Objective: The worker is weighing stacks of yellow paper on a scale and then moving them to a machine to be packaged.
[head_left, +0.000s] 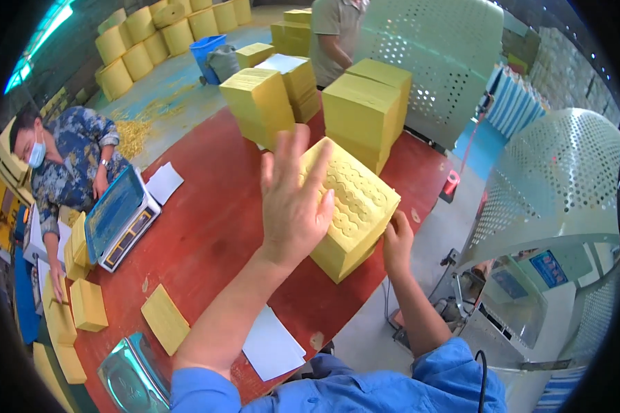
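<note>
A tall stack of yellow paper [357, 196], its top stamped with rows of round coin shapes, stands on the red table [207, 206] before me. My left hand [293, 199] is raised at the stack's left side with its fingers spread, covering part of the top; whether it touches the paper I cannot tell. At the near right corner, my right hand [397, 241] has its fingers bent against the stack's side. Behind it stand more yellow paper blocks [362, 103], and another pile [258, 107] is farther left.
To the left are a digital scale [122, 217], a single yellow block [88, 305], a flat yellow sheet bundle [165, 319] and a shiny tray [134, 372]. White sheets [272, 347] lie near me. A masked co-worker [76, 158] sits left; another person [334, 41] stands behind. Perforated machine guards [551, 186] rise right.
</note>
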A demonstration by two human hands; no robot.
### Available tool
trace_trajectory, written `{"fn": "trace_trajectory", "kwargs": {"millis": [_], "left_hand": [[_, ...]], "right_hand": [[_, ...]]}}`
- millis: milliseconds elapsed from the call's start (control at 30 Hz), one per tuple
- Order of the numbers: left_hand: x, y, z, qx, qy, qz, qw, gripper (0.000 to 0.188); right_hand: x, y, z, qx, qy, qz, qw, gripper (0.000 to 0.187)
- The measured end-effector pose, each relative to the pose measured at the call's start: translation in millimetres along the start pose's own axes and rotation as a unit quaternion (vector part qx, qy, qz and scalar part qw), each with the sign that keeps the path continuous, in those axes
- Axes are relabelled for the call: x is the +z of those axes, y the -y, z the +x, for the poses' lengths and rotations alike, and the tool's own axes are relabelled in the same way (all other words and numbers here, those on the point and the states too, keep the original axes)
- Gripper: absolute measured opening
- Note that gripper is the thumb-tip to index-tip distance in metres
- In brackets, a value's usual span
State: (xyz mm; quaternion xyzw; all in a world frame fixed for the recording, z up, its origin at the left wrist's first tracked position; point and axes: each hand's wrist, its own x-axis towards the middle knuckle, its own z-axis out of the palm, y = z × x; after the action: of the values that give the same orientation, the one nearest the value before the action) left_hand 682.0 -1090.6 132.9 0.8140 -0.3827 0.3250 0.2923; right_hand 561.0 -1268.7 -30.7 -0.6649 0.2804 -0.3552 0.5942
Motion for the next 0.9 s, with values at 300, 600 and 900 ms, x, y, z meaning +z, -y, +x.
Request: {"fn": "trace_trajectory", "kwargs": {"millis": [300,600,900], "left_hand": [[-17,10,-6,0.256,0.307,-0.084,0.913,0.097],[88,28,63,0.245,0.238,-0.081,0.936,0.106],[135,33,92,0.257,0.211,-0.076,0.940,0.106]], "right_hand": [[13,20,-112,-0.066,0.213,-0.094,0.970,0.013],[46,-24,7,-0.103,0.064,-0.118,0.986,0.019],[56,-33,57,-0.179,-0.032,-0.173,0.968,0.021]]}}
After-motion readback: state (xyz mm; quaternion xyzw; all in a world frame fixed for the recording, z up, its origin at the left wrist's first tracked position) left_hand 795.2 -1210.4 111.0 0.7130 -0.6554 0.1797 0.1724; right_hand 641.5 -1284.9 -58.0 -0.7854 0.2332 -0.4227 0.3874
